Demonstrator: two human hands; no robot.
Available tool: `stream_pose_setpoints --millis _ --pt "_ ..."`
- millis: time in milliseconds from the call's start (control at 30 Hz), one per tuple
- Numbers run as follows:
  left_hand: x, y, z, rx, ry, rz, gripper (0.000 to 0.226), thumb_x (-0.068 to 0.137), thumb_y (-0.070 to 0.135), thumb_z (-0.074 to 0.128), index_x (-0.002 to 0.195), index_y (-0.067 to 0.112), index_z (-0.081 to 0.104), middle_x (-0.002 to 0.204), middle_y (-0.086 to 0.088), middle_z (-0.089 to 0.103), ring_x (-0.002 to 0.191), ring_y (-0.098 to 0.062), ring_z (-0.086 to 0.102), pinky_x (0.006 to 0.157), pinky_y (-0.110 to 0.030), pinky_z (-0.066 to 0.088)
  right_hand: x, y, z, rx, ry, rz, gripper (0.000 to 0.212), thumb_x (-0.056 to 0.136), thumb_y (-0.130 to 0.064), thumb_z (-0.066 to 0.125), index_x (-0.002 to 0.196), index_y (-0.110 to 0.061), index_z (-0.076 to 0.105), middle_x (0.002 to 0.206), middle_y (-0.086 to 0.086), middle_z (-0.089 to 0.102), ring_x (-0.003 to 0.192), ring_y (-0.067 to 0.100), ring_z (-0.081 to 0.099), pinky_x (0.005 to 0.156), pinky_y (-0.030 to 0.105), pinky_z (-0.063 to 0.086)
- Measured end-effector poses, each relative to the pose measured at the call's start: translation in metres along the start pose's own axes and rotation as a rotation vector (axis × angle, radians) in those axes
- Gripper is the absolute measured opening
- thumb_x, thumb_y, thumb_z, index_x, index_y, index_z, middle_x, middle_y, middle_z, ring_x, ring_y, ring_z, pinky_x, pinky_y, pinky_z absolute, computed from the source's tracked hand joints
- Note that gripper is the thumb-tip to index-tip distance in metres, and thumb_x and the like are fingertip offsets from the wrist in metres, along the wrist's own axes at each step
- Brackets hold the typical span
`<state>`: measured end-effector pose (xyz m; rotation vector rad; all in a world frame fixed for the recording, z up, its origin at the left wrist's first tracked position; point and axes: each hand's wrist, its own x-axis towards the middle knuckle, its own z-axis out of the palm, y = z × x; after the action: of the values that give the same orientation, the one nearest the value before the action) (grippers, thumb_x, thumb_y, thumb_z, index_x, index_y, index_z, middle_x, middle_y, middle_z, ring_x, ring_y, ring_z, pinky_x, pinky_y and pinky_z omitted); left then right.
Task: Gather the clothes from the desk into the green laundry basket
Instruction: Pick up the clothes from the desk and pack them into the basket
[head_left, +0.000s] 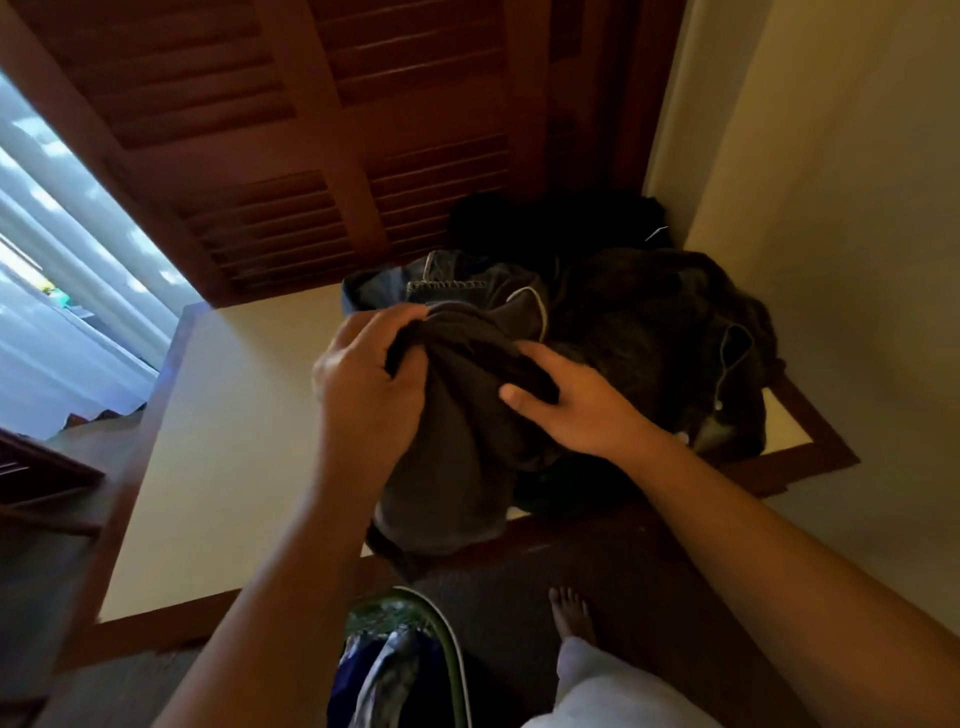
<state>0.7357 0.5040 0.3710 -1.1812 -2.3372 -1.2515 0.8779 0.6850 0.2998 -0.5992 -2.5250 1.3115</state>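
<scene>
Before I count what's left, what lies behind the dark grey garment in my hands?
Behind the dark grey garment held by the left hand and right hand, jeans and dark clothes are heaped on the desk. Anything under the heap is hidden.

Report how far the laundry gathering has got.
Done: some clothes already lie in the green laundry basket. In hand: left hand and right hand grip a dark grey garment. Left: jeans and a dark clothes pile remain on the desk.
</scene>
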Motion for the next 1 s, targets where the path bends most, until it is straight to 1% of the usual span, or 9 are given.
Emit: stream_pose_setpoints --millis 267,333,400,500,567,633,733,867,1000 --pt "-0.047 -0.025 0.094 -0.021 -0.298 0.007 0.047 0.096 0.024 0.066 0.142 0.026 0.058 0.136 -0.004 0.054 0.127 -0.029 0.052 0.106 -0.057 0.046 -0.049 0.035 -0.019 -0.296 0.186 0.110 0.053 0.106 -0.044 0.046 0.153 -0.021 0.045 0.160 -0.002 0.042 0.151 0.014 0.030 0.123 0.041 0.029" --pt "-0.053 -0.019 0.113 0.043 -0.480 -0.017 0.080 0.092 0.052 0.069 0.160 0.041 0.026 0.166 -0.004 0.020 0.153 -0.035 0.020 0.121 -0.065 0.023 -0.052 0.042 -0.028 -0.329 0.181 0.151 0.055 0.106 -0.044 0.046 0.156 -0.022 0.041 0.162 -0.003 0.037 0.154 0.013 0.023 0.126 0.037 0.023" --pt "-0.054 -0.014 0.128 0.116 -0.697 -0.056 0.118 0.076 0.074 0.072 0.157 0.056 -0.011 0.169 0.004 -0.025 0.157 -0.036 -0.017 0.117 -0.071 0.003 -0.050 0.049 -0.034 -0.353 0.181 0.173 0.057 0.106 -0.045 0.045 0.157 -0.023 0.038 0.164 -0.005 0.034 0.155 0.012 0.019 0.123 0.030 0.017" --pt "-0.053 -0.011 0.150 0.258 -0.849 -0.023 0.137 0.062 0.080 0.078 0.148 0.062 -0.027 0.161 0.003 -0.044 0.151 -0.045 -0.027 0.111 -0.082 0.002 -0.036 0.056 -0.041 -0.337 0.156 0.180 0.058 0.106 -0.048 0.043 0.159 -0.025 0.034 0.166 -0.007 0.029 0.155 0.009 0.015 0.121 0.027 0.014" --pt "-0.051 -0.011 0.165 0.367 -0.891 -0.016 0.131 0.068 0.074 0.079 0.149 0.062 -0.023 0.165 0.001 -0.036 0.153 -0.048 -0.016 0.110 -0.082 0.012 -0.022 0.061 -0.045 -0.326 0.136 0.156 0.058 0.106 -0.049 0.043 0.159 -0.027 0.034 0.166 -0.008 0.029 0.155 0.008 0.014 0.120 0.025 0.013" --pt "-0.046 -0.016 0.179 0.425 -0.831 -0.042 0.110 0.080 0.059 0.077 0.155 0.060 -0.003 0.171 -0.003 -0.010 0.152 -0.045 0.020 0.105 -0.070 0.039 -0.005 0.066 -0.053 -0.310 0.113 0.122 0.057 0.106 -0.048 0.044 0.158 -0.027 0.035 0.165 -0.008 0.031 0.155 0.009 0.016 0.120 0.026 0.013" --pt "-0.027 -0.029 0.180 0.380 -0.611 -0.100 0.066 0.088 0.040 0.070 0.147 0.047 0.039 0.150 0.001 0.041 0.114 -0.028 0.063 0.073 -0.039 0.054 0.024 0.079 -0.070 -0.285 0.073 0.063 0.056 0.107 -0.047 0.044 0.158 -0.026 0.037 0.165 -0.007 0.032 0.155 0.010 0.017 0.125 0.033 0.017" --pt "0.013 -0.027 0.153 0.292 -0.440 -0.185 0.052 0.081 0.033 0.069 0.131 0.039 0.058 0.124 0.009 0.058 0.100 -0.026 0.067 0.069 -0.036 0.051 0.070 0.090 -0.087 -0.272 -0.012 -0.021 0.056 0.107 -0.047 0.044 0.158 -0.027 0.036 0.165 -0.006 0.031 0.156 0.011 0.016 0.127 0.042 0.018" --pt "0.042 -0.013 0.109 0.239 -0.227 -0.255 0.068 0.070 0.032 0.066 0.137 0.035 0.059 0.136 0.007 0.060 0.114 -0.029 0.065 0.091 -0.043 0.057 0.128 0.087 -0.092 -0.248 -0.069 -0.093 0.060 0.106 -0.049 0.045 0.159 -0.024 0.034 0.166 -0.003 0.029 0.156 0.014 0.018 0.127 0.039 0.018"
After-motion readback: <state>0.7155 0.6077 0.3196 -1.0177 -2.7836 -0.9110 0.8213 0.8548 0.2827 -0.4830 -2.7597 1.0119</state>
